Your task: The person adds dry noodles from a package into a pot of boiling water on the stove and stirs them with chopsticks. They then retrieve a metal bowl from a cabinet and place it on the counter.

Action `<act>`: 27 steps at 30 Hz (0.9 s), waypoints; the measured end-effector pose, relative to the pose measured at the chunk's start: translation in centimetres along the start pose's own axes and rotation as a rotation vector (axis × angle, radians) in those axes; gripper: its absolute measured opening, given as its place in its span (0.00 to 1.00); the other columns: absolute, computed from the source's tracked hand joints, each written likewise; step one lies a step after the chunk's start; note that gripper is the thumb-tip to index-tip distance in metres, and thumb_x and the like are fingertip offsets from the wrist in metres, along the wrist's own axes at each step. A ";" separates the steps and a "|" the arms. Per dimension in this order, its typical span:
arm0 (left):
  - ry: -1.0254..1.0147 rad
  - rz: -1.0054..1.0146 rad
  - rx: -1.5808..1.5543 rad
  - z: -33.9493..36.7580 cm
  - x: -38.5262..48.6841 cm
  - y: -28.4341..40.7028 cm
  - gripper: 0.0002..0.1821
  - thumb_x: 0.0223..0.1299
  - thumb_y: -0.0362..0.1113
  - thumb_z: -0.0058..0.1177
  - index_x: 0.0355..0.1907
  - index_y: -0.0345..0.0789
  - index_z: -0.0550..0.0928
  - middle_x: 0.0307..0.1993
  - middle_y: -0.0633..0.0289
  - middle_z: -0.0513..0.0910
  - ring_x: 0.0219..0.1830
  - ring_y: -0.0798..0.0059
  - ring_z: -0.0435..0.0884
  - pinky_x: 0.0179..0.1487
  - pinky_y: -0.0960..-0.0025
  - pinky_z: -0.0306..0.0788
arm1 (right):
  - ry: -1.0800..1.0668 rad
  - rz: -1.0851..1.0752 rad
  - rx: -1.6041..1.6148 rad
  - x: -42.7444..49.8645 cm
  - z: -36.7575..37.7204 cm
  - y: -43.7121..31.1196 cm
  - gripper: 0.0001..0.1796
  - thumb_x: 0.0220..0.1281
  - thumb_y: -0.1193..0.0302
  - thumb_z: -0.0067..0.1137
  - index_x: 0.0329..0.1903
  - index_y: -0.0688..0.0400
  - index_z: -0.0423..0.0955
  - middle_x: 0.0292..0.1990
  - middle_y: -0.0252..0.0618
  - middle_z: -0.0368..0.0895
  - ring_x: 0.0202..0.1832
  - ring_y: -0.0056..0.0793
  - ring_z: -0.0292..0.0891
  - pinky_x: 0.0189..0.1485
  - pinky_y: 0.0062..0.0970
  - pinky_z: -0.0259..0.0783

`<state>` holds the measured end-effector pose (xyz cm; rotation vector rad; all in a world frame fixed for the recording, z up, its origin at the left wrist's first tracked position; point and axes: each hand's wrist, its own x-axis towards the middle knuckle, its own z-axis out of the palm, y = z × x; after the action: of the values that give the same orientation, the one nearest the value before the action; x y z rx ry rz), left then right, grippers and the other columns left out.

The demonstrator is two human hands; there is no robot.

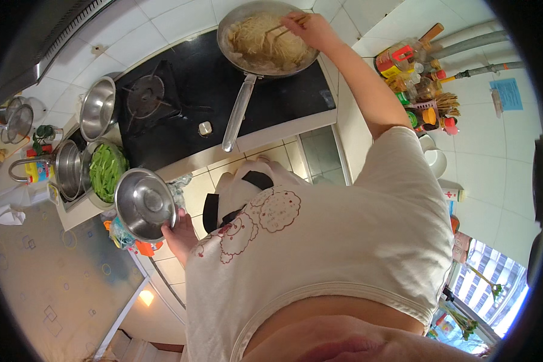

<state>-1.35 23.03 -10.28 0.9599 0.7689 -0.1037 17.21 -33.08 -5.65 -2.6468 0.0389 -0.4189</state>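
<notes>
My right hand (311,30) grips a pair of chopsticks (278,31) above a long-handled pan (221,34) on the stove. The chopstick tips reach into pale noodle-like strands (253,34) that fill much of the pan. The pan's metal handle (240,113) points back towards me with no hand on it. At the left, my left hand (181,235) holds a steel bowl (135,203) by its rim. Nothing shows inside that bowl. Just beyond it stands a bowl of cut green vegetables (105,172).
A bare gas burner (145,96) and a control knob (205,128) are on the black stovetop (185,59). Another steel bowl (98,108) leans behind the greens, near a colander (68,169) and a faucet (20,169). Several seasoning bottles (427,88) line the right wall.
</notes>
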 end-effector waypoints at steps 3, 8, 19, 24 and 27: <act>0.043 0.003 0.007 0.7 -0.5 0.0 0.21 0.69 0.48 0.36 0.54 0.37 0.73 0.54 0.58 0.78 0.51 0.68 0.77 0.60 0.63 0.66 | -0.169 0.146 0.088 0.0 0.1 0.4 0.19 0.69 0.57 0.53 0.40 0.61 0.81 0.28 0.35 0.84 0.27 0.22 0.78 0.34 0.25 0.75; 0.011 -0.007 -0.012 0.8 -0.7 -0.1 0.22 0.68 0.47 0.36 0.55 0.36 0.72 0.54 0.58 0.78 0.51 0.67 0.76 0.60 0.63 0.65 | 0.012 -0.050 0.000 0.4 0.0 1.6 0.18 0.68 0.57 0.55 0.40 0.61 0.81 0.29 0.36 0.84 0.26 0.23 0.78 0.34 0.24 0.76; -0.025 0.015 -0.046 0.4 -0.8 -0.2 0.19 0.68 0.44 0.36 0.52 0.35 0.74 0.50 0.58 0.79 0.48 0.67 0.76 0.58 0.63 0.67 | 0.176 0.363 0.446 -1.1 0.1 6.6 0.16 0.69 0.60 0.53 0.39 0.60 0.81 0.26 0.36 0.84 0.28 0.21 0.83 0.35 0.23 0.77; -0.013 0.025 -0.045 0.2 -0.4 -0.4 0.20 0.68 0.44 0.36 0.53 0.34 0.73 0.51 0.57 0.78 0.47 0.66 0.77 0.56 0.64 0.69 | 0.402 0.517 -0.027 -0.1 0.9 7.8 0.17 0.69 0.60 0.52 0.42 0.63 0.80 0.28 0.37 0.85 0.29 0.24 0.84 0.35 0.22 0.77; -0.050 0.026 0.007 -0.1 0.1 -0.6 0.22 0.63 0.49 0.44 0.54 0.38 0.76 0.54 0.61 0.80 0.51 0.74 0.79 0.58 0.66 0.69 | 0.191 0.424 0.410 0.4 1.7 7.9 0.17 0.69 0.62 0.50 0.41 0.64 0.79 0.29 0.39 0.85 0.29 0.25 0.84 0.32 0.23 0.77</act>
<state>-1.60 22.77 -10.74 0.9699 0.7109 -0.1073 18.41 -39.46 -10.55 -2.1145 0.5082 -0.4729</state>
